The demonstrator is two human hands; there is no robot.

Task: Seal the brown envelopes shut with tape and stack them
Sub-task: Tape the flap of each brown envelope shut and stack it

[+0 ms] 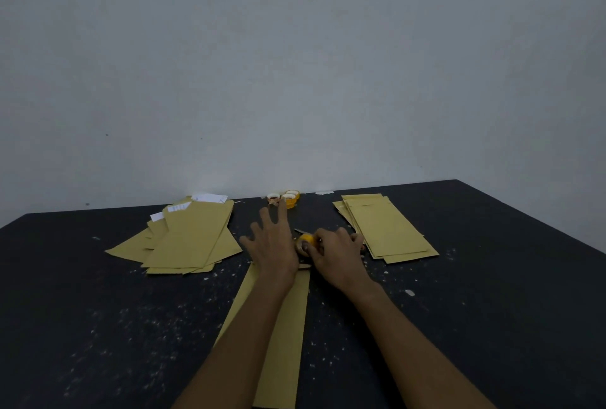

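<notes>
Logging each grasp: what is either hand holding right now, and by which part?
The right hand grips the yellow tape roll round its outer edge; the left hand, fingers spread, holds nothing.

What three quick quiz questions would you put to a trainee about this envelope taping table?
1. True or false: the right hand holds the tape roll.
2. Where does the envelope pile with white paper sticking out lie? A) left of the hands B) right of the hands C) under the forearms
3. Fill the gap: the left hand has its fingers ___ at the far end of the single envelope.

Key: 1 true; 2 A; 3 spread.
</notes>
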